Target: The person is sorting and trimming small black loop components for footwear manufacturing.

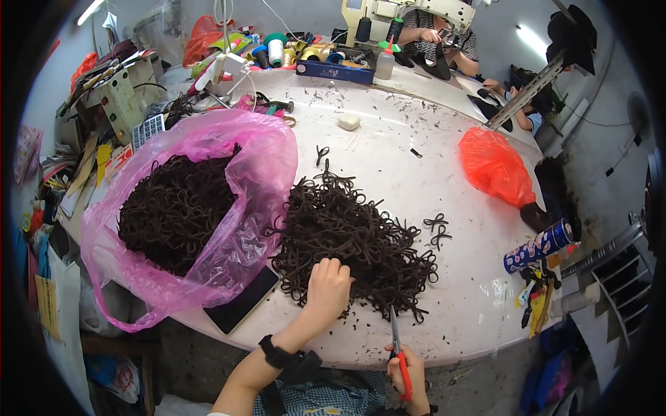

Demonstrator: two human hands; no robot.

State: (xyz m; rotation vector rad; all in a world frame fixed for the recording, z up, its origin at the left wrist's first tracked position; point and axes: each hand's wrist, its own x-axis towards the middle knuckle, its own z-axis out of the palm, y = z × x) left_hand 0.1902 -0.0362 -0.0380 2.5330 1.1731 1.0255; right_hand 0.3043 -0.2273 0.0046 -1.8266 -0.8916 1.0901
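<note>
A heap of small dark brown cord bows (347,239) lies loose on the white table (416,180). At its near edge my left hand (329,288) has its fingers curled together against the bows. What its fingertips hold, if anything, is hidden. My right hand (409,378), by the table's front edge, grips red-handled scissors (397,341) whose blades point up toward the heap's near right side. Left of the heap, a pink plastic bag (267,156) gapes around a larger mass of the same dark bows (177,211).
A dark phone (243,301) lies by the bag. To the right are a red plastic bag (496,166), a blue patterned can (538,246) and several tools (538,298). Thread spools (275,52) and a sewing machine (416,10) stand at the back, where another person (433,41) works.
</note>
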